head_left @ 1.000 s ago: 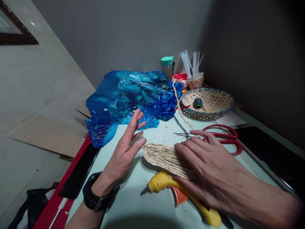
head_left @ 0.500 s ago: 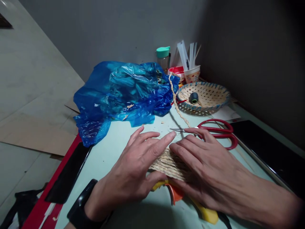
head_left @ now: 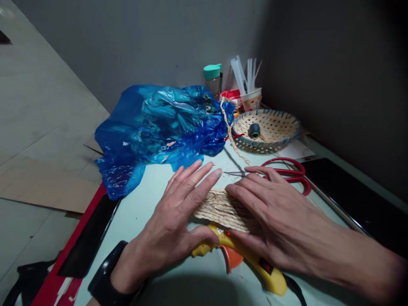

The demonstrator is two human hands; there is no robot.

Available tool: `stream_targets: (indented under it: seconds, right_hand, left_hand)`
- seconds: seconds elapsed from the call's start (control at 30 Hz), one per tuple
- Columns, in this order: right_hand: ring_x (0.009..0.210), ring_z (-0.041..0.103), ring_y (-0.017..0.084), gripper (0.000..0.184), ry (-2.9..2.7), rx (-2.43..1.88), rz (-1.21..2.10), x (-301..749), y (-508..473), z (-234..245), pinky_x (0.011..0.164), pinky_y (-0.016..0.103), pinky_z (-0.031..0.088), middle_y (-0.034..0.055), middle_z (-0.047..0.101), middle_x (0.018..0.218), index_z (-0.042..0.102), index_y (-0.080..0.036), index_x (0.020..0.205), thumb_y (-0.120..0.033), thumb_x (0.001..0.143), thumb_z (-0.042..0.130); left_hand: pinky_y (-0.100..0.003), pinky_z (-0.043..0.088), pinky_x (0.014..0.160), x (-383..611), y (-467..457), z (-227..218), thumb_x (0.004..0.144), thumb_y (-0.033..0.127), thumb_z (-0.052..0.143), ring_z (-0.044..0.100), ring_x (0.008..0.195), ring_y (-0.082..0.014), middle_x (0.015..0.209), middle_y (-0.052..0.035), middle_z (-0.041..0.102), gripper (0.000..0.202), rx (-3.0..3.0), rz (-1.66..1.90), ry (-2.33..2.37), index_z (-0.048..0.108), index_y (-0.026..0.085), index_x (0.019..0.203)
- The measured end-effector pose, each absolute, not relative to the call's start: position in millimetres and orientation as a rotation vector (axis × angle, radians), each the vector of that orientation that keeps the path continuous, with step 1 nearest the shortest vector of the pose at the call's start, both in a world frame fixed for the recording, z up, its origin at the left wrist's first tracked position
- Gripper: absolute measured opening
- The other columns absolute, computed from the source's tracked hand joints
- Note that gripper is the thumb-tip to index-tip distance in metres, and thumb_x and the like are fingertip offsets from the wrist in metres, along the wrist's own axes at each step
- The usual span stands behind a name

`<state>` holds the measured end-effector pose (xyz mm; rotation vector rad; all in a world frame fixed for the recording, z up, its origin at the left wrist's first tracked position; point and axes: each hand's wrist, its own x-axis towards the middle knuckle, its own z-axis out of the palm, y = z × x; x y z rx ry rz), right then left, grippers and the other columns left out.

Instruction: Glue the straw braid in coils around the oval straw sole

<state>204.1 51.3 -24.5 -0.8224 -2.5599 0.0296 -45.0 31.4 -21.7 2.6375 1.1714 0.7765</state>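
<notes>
A flat oval mat of braided straw (head_left: 219,209) lies on the pale green table (head_left: 149,212). My left hand (head_left: 175,221) lies flat on its left end, fingers stretched out. My right hand (head_left: 270,216) presses flat on its right part, fingers extended toward the left. The two hands' fingertips nearly meet over the mat. A yellow glue gun (head_left: 248,263) with an orange trigger lies just below the mat, under my right hand's edge.
Red-handled scissors (head_left: 287,174) lie behind my right hand. A crumpled blue plastic bag (head_left: 159,127) fills the back left. A woven basket (head_left: 267,131) with a dark spool, a cup of glue sticks (head_left: 250,100), a teal-capped bottle (head_left: 212,78) and a straw braid (head_left: 231,131) stand at the back.
My left hand came from beside the mat to rest flat on its left end. The right hand stayed pressed on the mat. The view shifted slightly.
</notes>
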Motion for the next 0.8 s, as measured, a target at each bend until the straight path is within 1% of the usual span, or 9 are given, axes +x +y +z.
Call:
stream_targets:
  seconds: [0.03,0.1,0.2,0.3,0.5,0.57,0.63,0.7,0.8]
  right_hand:
    - [0.092,0.055,0.026,0.032,-2.56,-0.822,0.029,204.3,52.0,-24.3,0.097,0.047,0.034,0.0074,0.06,0.093,0.064,-0.011,0.108,-0.039,0.095,0.059]
    - [0.091,0.055,0.026,0.032,-2.559,-0.818,0.024,204.6,52.6,-24.3,0.097,0.047,0.034,0.0075,0.06,0.093,0.064,-0.011,0.108,-0.039,0.095,0.059]
    - [0.089,0.055,0.026,0.032,-2.551,-0.818,-0.005,204.9,52.3,-24.6,0.098,0.048,0.033,0.0075,0.06,0.092,0.065,-0.01,0.107,-0.04,0.097,0.058]
    - [0.088,0.055,0.025,0.032,-2.547,-0.812,-0.009,204.4,51.7,-25.0,0.1,0.05,0.033,0.0071,0.059,0.091,0.065,-0.01,0.106,-0.04,0.098,0.056]
    - [0.094,0.055,0.025,0.032,-2.544,-0.8,0.078,205.0,52.9,-25.7,0.104,0.048,0.032,0.0068,0.06,0.096,0.064,-0.012,0.109,-0.041,0.097,0.061]
    - [0.095,0.054,0.024,0.031,-2.546,-0.824,0.137,206.9,54.8,-24.7,0.104,0.047,0.032,0.0068,0.059,0.095,0.064,-0.012,0.108,-0.039,0.095,0.062]
    - [0.095,0.054,0.024,0.028,-2.552,-0.834,0.192,209.3,57.0,-22.9,0.103,0.046,0.033,0.0069,0.059,0.095,0.064,-0.012,0.107,-0.036,0.093,0.061]
    - [0.097,0.054,0.023,0.027,-2.565,-0.815,0.228,211.7,59.1,-20.9,0.104,0.044,0.033,0.0071,0.06,0.098,0.063,-0.012,0.108,-0.033,0.093,0.061]
    - [0.098,0.053,0.02,0.029,-2.594,-0.75,0.264,213.8,61.7,-19.0,0.107,0.042,0.03,0.0059,0.059,0.1,0.062,-0.011,0.113,-0.033,0.094,0.063]
  left_hand:
    - [-0.057,0.025,0.128,-46.5,32.4,-21.7,0.082,0.05,0.082,0.03,0.158,-0.0344,0.168,-0.0113,0.042,0.107,2.613,0.757,1.201,0.018,0.036,0.167]
    - [-0.059,0.028,0.126,-48.6,34.2,-21.6,0.082,0.044,0.084,0.038,0.154,-0.0353,0.164,-0.0108,0.048,0.107,2.571,0.744,1.235,0.018,0.038,0.166]
    - [-0.054,0.031,0.126,-49.2,35.7,-21.5,0.086,0.034,0.082,0.059,0.137,-0.0302,0.154,-0.0076,0.061,0.098,2.558,0.786,1.229,0.024,0.04,0.164]
    - [-0.05,0.031,0.126,-48.5,35.8,-21.2,0.087,0.032,0.08,0.067,0.126,-0.0262,0.15,-0.0065,0.064,0.09,2.594,0.832,1.208,0.031,0.039,0.162]
    - [-0.05,0.026,0.128,-48.7,32.9,-21.3,0.09,0.024,0.076,0.064,0.131,-0.0254,0.138,-0.0039,0.073,0.081,2.652,0.855,1.148,0.036,0.037,0.16]
    - [-0.053,0.028,0.127,-48.5,32.0,-22.0,0.089,0.028,0.078,0.055,0.141,-0.0288,0.149,-0.0076,0.065,0.086,2.634,0.806,1.175,0.032,0.036,0.162]
    - [-0.057,0.029,0.126,-48.1,31.7,-22.9,0.085,0.039,0.082,0.041,0.152,-0.033,0.162,-0.0115,0.051,0.098,2.619,0.734,1.206,0.026,0.035,0.164]
    - [-0.059,0.025,0.127,-47.6,32.0,-23.9,0.083,0.042,0.083,0.034,0.157,-0.0336,0.166,-0.0119,0.046,0.103,2.631,0.683,1.205,0.021,0.035,0.166]
    - [-0.056,0.018,0.13,-46.5,32.6,-25.1,0.089,0.03,0.078,0.047,0.15,-0.0286,0.154,-0.0081,0.061,0.095,2.657,0.709,1.152,0.021,0.035,0.165]
